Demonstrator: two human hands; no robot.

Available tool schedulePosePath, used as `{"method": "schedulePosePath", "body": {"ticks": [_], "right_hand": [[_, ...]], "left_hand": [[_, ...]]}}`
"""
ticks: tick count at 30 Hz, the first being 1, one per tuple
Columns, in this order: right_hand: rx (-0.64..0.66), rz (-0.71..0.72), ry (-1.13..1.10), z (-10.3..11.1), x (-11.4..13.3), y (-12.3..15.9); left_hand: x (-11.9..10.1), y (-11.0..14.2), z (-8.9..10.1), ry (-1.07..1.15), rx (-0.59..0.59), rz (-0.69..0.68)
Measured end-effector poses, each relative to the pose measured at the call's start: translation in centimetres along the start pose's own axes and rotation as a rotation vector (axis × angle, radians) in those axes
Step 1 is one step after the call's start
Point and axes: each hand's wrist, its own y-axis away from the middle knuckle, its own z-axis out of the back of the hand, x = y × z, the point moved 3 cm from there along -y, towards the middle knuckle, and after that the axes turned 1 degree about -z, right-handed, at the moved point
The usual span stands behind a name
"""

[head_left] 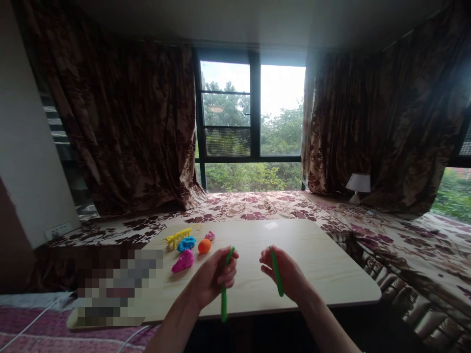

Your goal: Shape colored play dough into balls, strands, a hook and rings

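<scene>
Over the near part of the table, my left hand (211, 280) is closed around a long green strip of modelling clay (224, 305); its thicker end hangs below the fingers. My right hand (289, 272) pinches a second green clay strip (276, 274), which slants down across the palm, the other fingers loosely curled. The two strips are apart. Left of my hands lie a yellow four-legged clay figure (179, 238) with a curled tail, a blue clay piece (186, 244), an orange ball (204, 246), a magenta clay lump (183, 261) and a small pink lump (209, 236).
The pale wooden table (324, 274) has rounded corners. A small white patch (271, 225) shows near its far edge, and a blurred-out area covers its left side. Behind are a flower-patterned window seat (253, 203), curtains and a white lamp (358, 184). White cables run at lower left.
</scene>
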Motion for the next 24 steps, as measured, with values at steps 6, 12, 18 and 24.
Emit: {"method": "schedulePosePath", "body": {"ticks": [6, 12, 18, 24], "right_hand": [[-0.187, 0.015, 0.317, 3.1, 0.3, -1.7], [-0.237, 0.034, 0.239, 4.4, -1.0, -1.9], [-0.291, 0.040, -0.008, 3.8, -3.3, -2.4], [-0.274, 0.105, 0.087, 2.4, -4.4, -2.7]], "left_hand": [[1.7, -4.2, 2.7, -1.126, -0.308, -0.145], [3.6, -4.1, 1.8, -1.267, -0.393, -0.284], [3.5, -1.9, -0.8, -0.957, -0.424, -0.426], [6.2, -1.5, -3.2, -0.800, -0.348, -0.351]]}}
